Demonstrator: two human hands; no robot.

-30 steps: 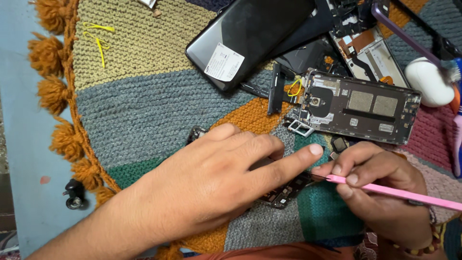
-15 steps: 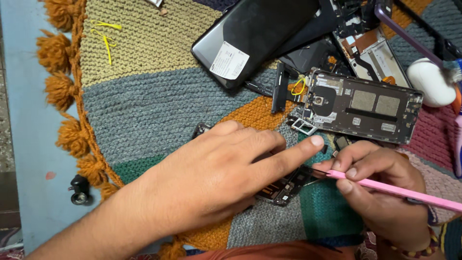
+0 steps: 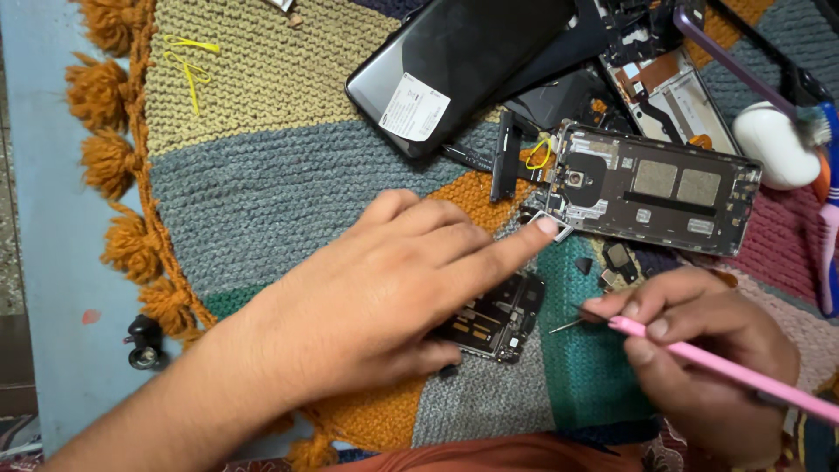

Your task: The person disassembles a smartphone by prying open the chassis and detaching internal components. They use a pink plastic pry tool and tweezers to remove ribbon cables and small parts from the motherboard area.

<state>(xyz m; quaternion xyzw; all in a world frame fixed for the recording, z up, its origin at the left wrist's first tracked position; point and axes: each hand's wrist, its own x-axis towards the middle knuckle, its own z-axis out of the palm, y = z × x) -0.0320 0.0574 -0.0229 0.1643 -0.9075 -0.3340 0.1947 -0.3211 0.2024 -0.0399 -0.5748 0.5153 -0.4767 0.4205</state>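
1. My right hand (image 3: 708,367) is nearest to me, its grip clamped on the pink tool (image 3: 725,371) between thumb and two fingers. The thin metal tip now points free in the air; half a second ago it was hidden under the left index finger.
2. My left hand (image 3: 367,297) lies flat with its grip apart and clamps nothing. The thumb touches the circuit board (image 3: 494,319), which lies on the knitted mat (image 3: 262,175) and shows more than before.
3. The left index fingertip has moved away from the tool and now touches a small metal tray (image 3: 552,229), at the corner of the opened phone frame (image 3: 664,188).
4. Farther lies the black back cover (image 3: 463,61).
5. The palm hides the left part of the board. The tool's end is cut off at the edge, and I cannot identify the tiny parts beside the frame.
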